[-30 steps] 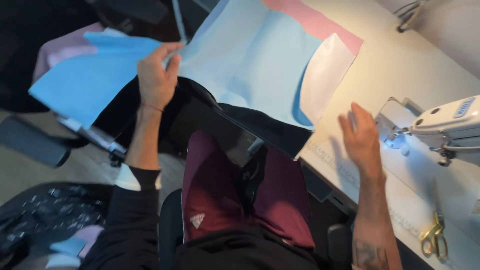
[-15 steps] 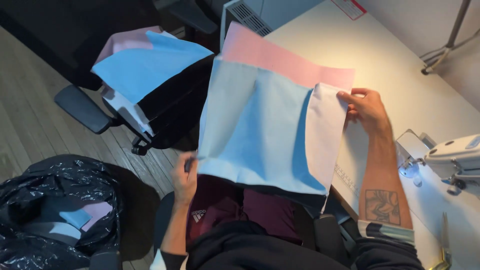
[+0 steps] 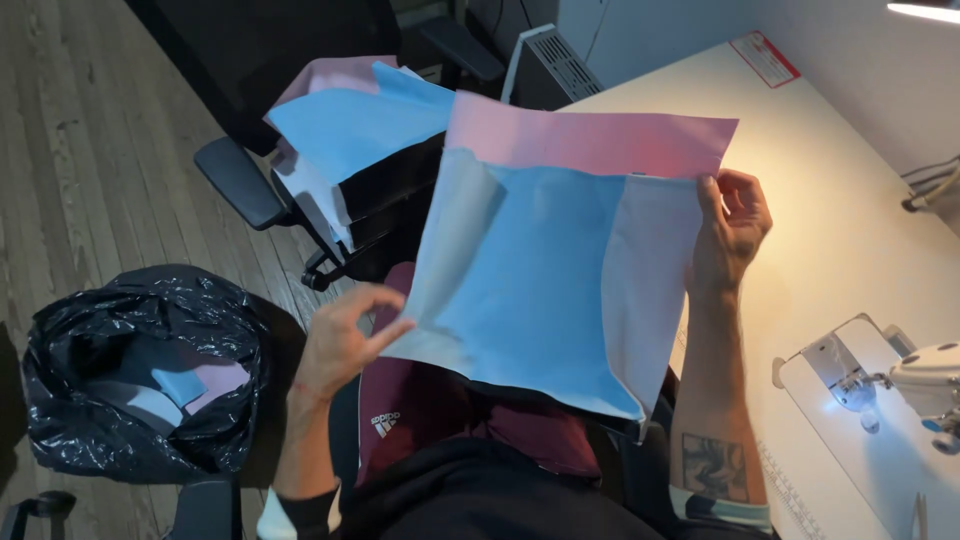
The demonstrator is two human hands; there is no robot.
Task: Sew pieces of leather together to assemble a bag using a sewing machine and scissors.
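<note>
Over lap, fabric panel (image 3: 560,270) (blue, pink top), right hand (image 3: 732,225) pinching edge, left hand (image 3: 340,335) gripping corner, fingertips hidden behind.

Hidden and cut-off parts
The cloth (image 3: 560,270) covered the lap; the sewing machine (image 3: 925,385) ran off the right edge.
</note>
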